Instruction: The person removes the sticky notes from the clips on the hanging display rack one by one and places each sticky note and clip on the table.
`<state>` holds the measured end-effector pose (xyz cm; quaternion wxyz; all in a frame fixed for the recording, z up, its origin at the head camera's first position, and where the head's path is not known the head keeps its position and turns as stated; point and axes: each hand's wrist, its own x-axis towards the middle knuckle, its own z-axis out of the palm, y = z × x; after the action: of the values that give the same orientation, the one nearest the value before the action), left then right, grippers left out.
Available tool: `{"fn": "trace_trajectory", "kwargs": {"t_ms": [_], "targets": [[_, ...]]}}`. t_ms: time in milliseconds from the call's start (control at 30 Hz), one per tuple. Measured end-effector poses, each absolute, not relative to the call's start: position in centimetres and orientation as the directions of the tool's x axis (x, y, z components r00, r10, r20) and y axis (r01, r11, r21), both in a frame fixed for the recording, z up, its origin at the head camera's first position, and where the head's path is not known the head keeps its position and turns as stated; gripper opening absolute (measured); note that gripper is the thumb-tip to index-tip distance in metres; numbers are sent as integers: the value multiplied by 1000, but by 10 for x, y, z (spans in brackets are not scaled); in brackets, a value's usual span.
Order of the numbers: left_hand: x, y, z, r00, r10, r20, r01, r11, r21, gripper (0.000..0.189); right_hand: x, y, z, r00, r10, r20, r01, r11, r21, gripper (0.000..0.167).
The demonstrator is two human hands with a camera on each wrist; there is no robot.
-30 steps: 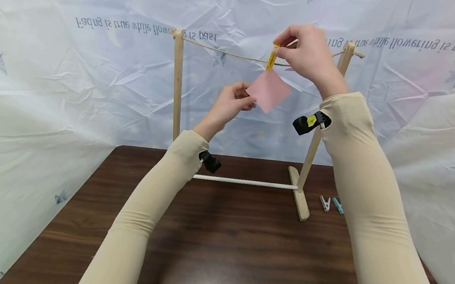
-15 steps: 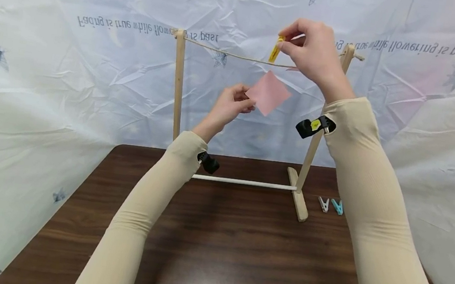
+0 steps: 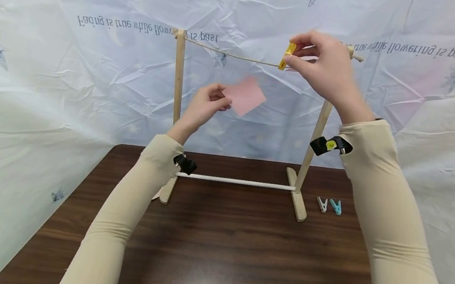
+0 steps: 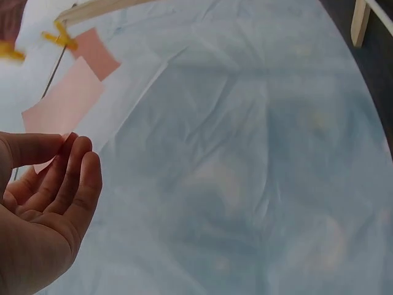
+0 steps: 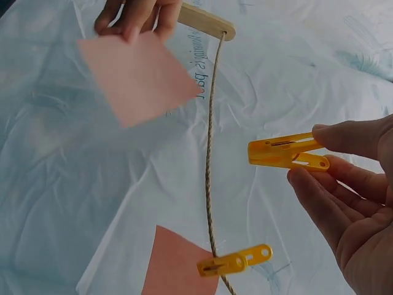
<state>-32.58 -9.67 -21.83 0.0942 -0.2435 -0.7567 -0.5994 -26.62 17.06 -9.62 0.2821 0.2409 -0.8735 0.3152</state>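
Note:
My left hand [image 3: 207,106] pinches a square pink paper [image 3: 245,96] by one corner, below the cord [image 3: 234,56] strung between two wooden posts. In my right hand [image 3: 325,66] a yellow clothespin [image 3: 288,56] is held by its handle ends, between thumb and fingers. The right wrist view shows this clothespin apart from the cord and from the pink paper. There, a second yellow clothespin [image 5: 230,262] grips the cord together with another pink paper [image 5: 178,264]. In the head view my right hand mostly covers that hanging paper.
The wooden stand has a left post [image 3: 178,78], a right post [image 3: 316,134] and a white crossbar [image 3: 235,181]. A white clothespin [image 3: 322,205] and a blue clothespin [image 3: 336,206] lie on the dark table [image 3: 214,246] to its right. A printed cloth [image 3: 132,76] hangs behind.
The yellow clothespin in my right hand has come away from the pink paper's corner and moved right. My left hand has moved left with the paper.

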Motion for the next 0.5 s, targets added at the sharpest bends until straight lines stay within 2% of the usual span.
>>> {"fn": "trace_trajectory", "kwargs": {"t_ms": [200,500], "targets": [[-322,-132,-210,-858,155,490,509,121,852,32,-254,191,-104,-679,-165,716,-629,634,-450,36],[-302,-193,-201,-818,47,573,574,115,811,28,-237,222,-115,-685,-107,721,-619,607,-498,37]]}}
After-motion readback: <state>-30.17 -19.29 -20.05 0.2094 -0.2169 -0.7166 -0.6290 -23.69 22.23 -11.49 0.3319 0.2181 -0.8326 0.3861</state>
